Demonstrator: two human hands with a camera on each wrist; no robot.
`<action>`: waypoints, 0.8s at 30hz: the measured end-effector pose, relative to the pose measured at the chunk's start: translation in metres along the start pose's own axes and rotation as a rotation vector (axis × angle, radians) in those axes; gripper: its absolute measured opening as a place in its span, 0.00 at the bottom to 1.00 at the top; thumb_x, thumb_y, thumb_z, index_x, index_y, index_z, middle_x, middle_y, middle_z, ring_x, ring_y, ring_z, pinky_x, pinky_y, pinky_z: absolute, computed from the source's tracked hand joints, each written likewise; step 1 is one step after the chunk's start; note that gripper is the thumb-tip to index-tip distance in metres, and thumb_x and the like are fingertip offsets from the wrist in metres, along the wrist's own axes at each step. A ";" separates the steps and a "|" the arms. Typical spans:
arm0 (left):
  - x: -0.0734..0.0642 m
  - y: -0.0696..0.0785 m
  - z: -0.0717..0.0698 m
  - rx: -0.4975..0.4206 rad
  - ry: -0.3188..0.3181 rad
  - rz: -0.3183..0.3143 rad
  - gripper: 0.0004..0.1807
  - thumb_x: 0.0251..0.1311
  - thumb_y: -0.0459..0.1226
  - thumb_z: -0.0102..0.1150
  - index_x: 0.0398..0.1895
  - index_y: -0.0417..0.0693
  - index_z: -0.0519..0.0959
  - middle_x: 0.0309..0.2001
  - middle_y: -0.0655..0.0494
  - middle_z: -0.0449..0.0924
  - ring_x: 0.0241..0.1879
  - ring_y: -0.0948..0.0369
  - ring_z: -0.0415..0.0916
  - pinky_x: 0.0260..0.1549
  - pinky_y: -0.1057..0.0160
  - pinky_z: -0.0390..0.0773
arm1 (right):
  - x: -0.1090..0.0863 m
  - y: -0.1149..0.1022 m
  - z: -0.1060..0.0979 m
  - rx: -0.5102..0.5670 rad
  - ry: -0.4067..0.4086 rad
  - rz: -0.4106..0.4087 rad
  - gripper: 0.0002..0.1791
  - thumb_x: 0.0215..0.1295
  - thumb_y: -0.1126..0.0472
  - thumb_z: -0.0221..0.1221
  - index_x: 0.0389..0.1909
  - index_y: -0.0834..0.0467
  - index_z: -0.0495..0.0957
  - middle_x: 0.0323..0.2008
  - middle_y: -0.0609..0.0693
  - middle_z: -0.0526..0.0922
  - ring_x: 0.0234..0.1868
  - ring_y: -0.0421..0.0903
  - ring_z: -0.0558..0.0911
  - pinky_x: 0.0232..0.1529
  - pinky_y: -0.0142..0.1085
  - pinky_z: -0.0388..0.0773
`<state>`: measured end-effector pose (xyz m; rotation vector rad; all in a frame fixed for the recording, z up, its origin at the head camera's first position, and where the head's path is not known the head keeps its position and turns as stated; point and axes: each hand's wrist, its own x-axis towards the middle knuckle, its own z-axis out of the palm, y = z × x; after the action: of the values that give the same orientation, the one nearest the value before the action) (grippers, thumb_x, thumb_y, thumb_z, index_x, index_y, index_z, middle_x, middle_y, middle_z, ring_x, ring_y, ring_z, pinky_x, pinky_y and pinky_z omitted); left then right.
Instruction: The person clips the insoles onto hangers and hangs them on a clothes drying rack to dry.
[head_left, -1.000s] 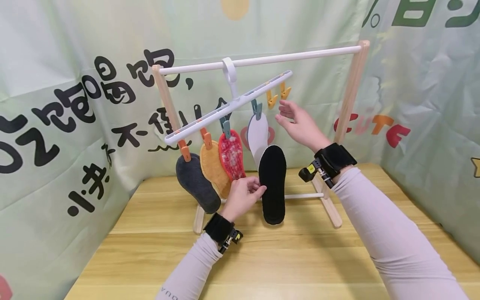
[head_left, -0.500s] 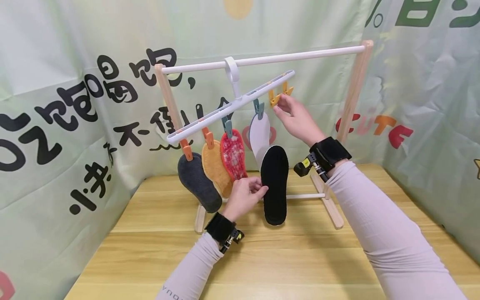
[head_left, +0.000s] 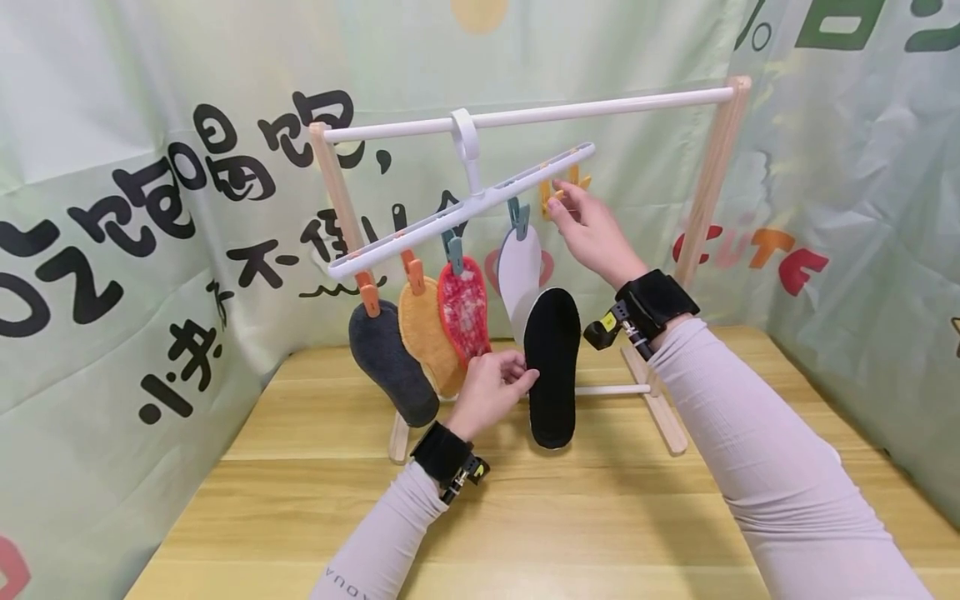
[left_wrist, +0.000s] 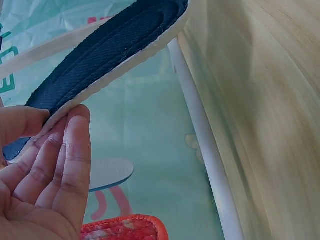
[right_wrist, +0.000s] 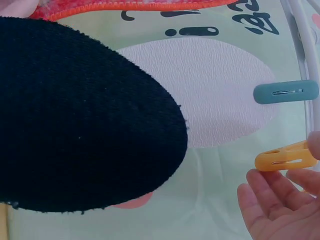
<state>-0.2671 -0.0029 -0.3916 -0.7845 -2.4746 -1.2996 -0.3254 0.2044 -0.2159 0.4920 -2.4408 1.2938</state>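
Note:
My left hand (head_left: 489, 393) pinches the edge of a black insole (head_left: 553, 375) between thumb and fingers and holds it upright; its pale underside edge shows in the left wrist view. My right hand (head_left: 595, 237) is raised at the hanger's right end. Its thumb and fingers pinch a yellow clothespin (right_wrist: 280, 161), partly hidden at the frame's edge in the right wrist view. Beside it, a teal clothespin (head_left: 520, 218) grips a white insole (head_left: 519, 265), which hangs partly behind the black one.
A white hanger (head_left: 420, 232) tilts down to the left from a rack's white bar (head_left: 600, 107). Red (head_left: 463, 304), yellow (head_left: 429, 333) and dark grey (head_left: 393, 362) insoles hang from clothespins. Another yellow clothespin (head_left: 576, 176) sits at the right end. The wooden table (head_left: 570, 517) lies below.
My right hand has moved left to the yellow clothespin and now pinches it. My left hand keeps hold of the black insole almost in place. The hanger has shifted slightly.

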 end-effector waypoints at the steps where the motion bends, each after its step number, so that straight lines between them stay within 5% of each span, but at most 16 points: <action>1: 0.000 0.001 0.000 0.003 0.000 0.000 0.06 0.68 0.38 0.71 0.32 0.47 0.86 0.30 0.55 0.90 0.27 0.72 0.83 0.30 0.73 0.80 | -0.001 0.000 0.000 0.005 0.002 -0.001 0.34 0.88 0.47 0.45 0.86 0.56 0.55 0.75 0.64 0.74 0.73 0.62 0.76 0.75 0.56 0.72; 4: 0.001 0.003 -0.001 0.015 -0.004 0.005 0.07 0.68 0.38 0.72 0.32 0.47 0.86 0.30 0.56 0.90 0.28 0.72 0.83 0.31 0.73 0.80 | -0.004 -0.001 0.000 0.016 0.015 -0.007 0.33 0.89 0.46 0.42 0.86 0.55 0.56 0.74 0.64 0.73 0.71 0.62 0.77 0.73 0.56 0.76; 11: 0.002 0.007 -0.004 0.027 0.010 0.042 0.07 0.68 0.37 0.72 0.31 0.47 0.86 0.29 0.55 0.90 0.27 0.71 0.84 0.30 0.73 0.81 | -0.010 -0.002 0.001 0.018 0.060 -0.039 0.30 0.89 0.45 0.42 0.78 0.59 0.67 0.56 0.63 0.77 0.60 0.62 0.80 0.66 0.53 0.79; 20: 0.002 0.011 -0.007 0.028 0.028 0.060 0.07 0.67 0.37 0.72 0.31 0.47 0.86 0.30 0.55 0.90 0.29 0.68 0.86 0.32 0.73 0.82 | -0.023 -0.003 -0.001 0.018 0.100 -0.076 0.26 0.85 0.47 0.52 0.70 0.62 0.76 0.62 0.63 0.85 0.64 0.58 0.83 0.67 0.53 0.77; 24: 0.002 0.013 -0.007 0.017 0.026 0.055 0.07 0.67 0.37 0.72 0.32 0.45 0.86 0.30 0.53 0.90 0.29 0.67 0.86 0.33 0.73 0.82 | -0.030 -0.005 -0.001 0.036 0.109 -0.097 0.25 0.84 0.48 0.55 0.67 0.61 0.78 0.59 0.62 0.88 0.62 0.57 0.86 0.63 0.45 0.80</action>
<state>-0.2614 -0.0018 -0.3779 -0.8206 -2.4226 -1.2602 -0.2964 0.2067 -0.2253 0.5283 -2.2801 1.2913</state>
